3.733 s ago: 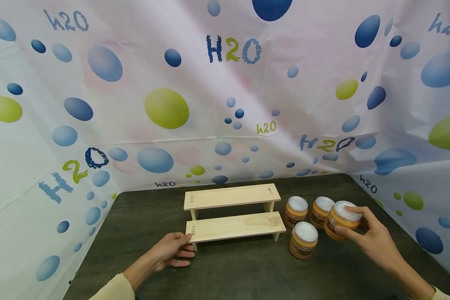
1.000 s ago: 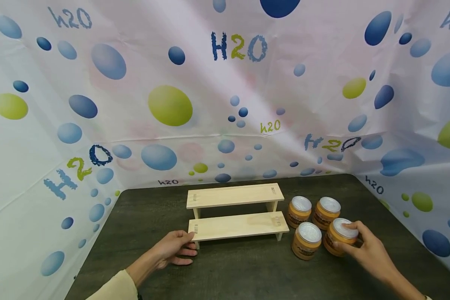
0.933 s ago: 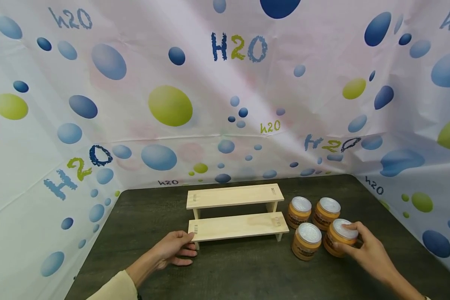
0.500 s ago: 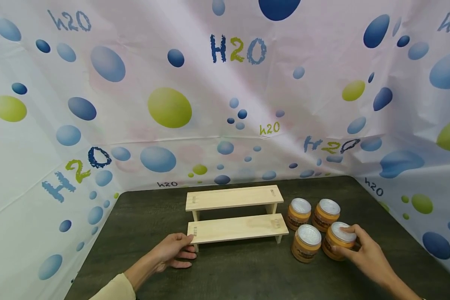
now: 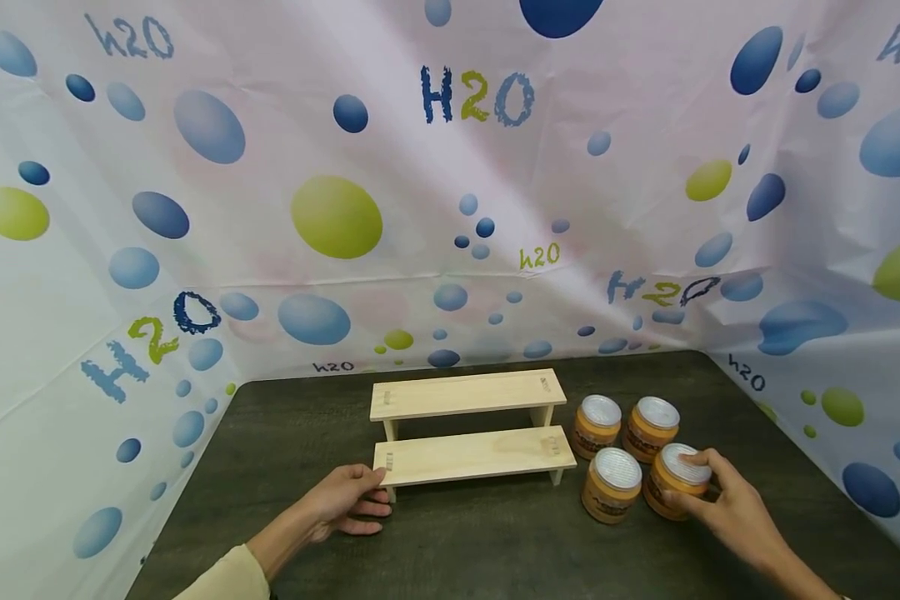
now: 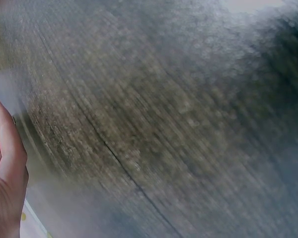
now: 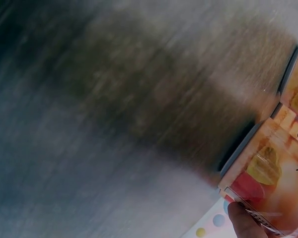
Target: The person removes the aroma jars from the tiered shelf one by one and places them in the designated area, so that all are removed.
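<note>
At the right of the head view my right hand [image 5: 735, 508] grips an orange jar [image 5: 667, 492] with a silvery lid, fingers over the lid and thumb on the near side. In the right wrist view, a fingertip touches this jar's printed label [image 7: 263, 183]. Another such jar [image 5: 607, 498] stands just left of it, and two more, a left jar [image 5: 596, 433] and a right jar [image 5: 648, 435], stand behind. My left hand [image 5: 341, 500] pinches the front left corner of a two-step wooden shelf [image 5: 472, 454]; its lower fingers are below the board.
Everything stands on a dark wood-grain table [image 5: 480, 550]. A white sheet with blue and green spots [image 5: 420, 292] walls off the back and both sides. The shelf's upper board [image 5: 465, 395] lies behind and above the lower one, just left of the jars.
Over the last few seconds my right hand has lowered its jar from in front of the rear right jar to the front right spot. The left hand has stayed at the shelf corner.
</note>
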### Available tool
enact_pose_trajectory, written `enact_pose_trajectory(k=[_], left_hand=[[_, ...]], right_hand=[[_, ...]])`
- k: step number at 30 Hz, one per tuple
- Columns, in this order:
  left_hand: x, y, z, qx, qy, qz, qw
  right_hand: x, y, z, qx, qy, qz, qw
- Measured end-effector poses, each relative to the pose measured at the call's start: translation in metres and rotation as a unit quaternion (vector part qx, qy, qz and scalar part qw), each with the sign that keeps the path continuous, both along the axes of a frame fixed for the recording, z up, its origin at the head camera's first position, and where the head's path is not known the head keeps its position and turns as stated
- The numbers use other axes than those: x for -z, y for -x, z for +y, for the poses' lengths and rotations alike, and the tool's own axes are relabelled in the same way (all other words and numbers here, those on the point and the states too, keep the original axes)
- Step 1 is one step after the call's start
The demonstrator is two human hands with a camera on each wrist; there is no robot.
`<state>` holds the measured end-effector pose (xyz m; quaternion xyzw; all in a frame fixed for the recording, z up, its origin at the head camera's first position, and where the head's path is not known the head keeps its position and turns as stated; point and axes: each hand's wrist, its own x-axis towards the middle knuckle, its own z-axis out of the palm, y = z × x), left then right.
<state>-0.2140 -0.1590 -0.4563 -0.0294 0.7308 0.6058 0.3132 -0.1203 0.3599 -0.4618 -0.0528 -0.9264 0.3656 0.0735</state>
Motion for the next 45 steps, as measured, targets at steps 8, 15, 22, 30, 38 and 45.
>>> enact_pose_trajectory(k=[8, 15, 22, 30, 38, 45], left_hand=[[0.0026, -0.0031, -0.0002, -0.002, 0.000, -0.003, 1.0000], [-0.0016, 0.0013, 0.0036, -0.006, -0.002, 0.003, 1.0000], [-0.0050, 0.0020, 0.0023, -0.006, 0.001, 0.002, 1.0000], [-0.0030, -0.0007, 0.0016, -0.011, 0.002, -0.002, 0.9999], [-0.0029, -0.0045, 0.0012, -0.006, -0.001, -0.005, 1.0000], [-0.0050, -0.0027, 0.0017, -0.008, 0.002, -0.004, 1.0000]], right_hand=[[0.0029, -0.0042, -0.0011, -0.003, 0.003, 0.004, 1.0000], [-0.0029, 0.0005, 0.0011, -0.012, -0.023, 0.050, 0.9984], [-0.0015, 0.0005, 0.0002, -0.004, -0.026, 0.061, 0.9978], [0.0019, -0.0024, -0.0011, 0.000, -0.031, 0.046, 0.9985], [0.0040, -0.0053, -0.0022, 0.001, -0.027, 0.048, 0.9985], [0.0032, -0.0033, -0.0022, 0.003, -0.029, 0.049, 0.9984]])
